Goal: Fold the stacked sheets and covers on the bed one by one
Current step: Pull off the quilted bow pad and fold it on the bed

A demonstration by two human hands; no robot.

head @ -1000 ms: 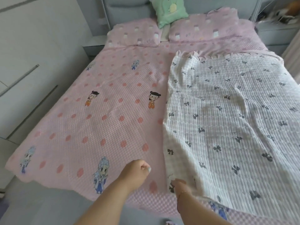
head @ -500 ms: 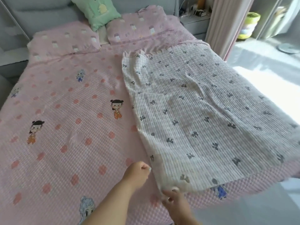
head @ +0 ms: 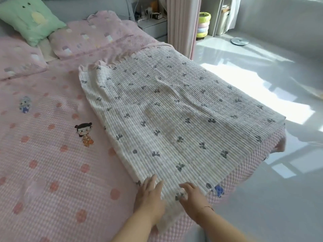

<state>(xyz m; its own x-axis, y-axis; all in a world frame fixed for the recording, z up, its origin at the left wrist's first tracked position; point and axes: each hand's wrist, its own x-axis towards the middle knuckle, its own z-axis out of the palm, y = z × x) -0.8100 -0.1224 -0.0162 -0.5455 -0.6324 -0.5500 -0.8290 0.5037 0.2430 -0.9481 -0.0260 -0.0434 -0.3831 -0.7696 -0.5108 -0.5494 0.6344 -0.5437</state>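
Note:
A white ribbed cover with small grey bows [head: 167, 112] lies folded lengthwise on the right half of the bed, reaching from the pillows to the foot edge. Under it spreads a pink sheet with red dots and cartoon figures [head: 52, 154]. My left hand [head: 148, 196] rests flat with straight fingers on the cover's near left corner. A little to its right, my right hand [head: 192, 196] lies on the cover's near edge, fingers spread. Neither hand grips cloth.
Two pink pillows [head: 90, 35] and a green cushion [head: 29, 18] sit at the head. A bedside table [head: 153, 27] and a pink curtain [head: 181, 23] stand beyond the bed's right side. Glossy floor [head: 262, 84] lies to the right.
My view swung right toward the bed's foot corner. My left hand uncurled and came down flat on the cover; my right hand let go of the corner and now lies spread on the edge.

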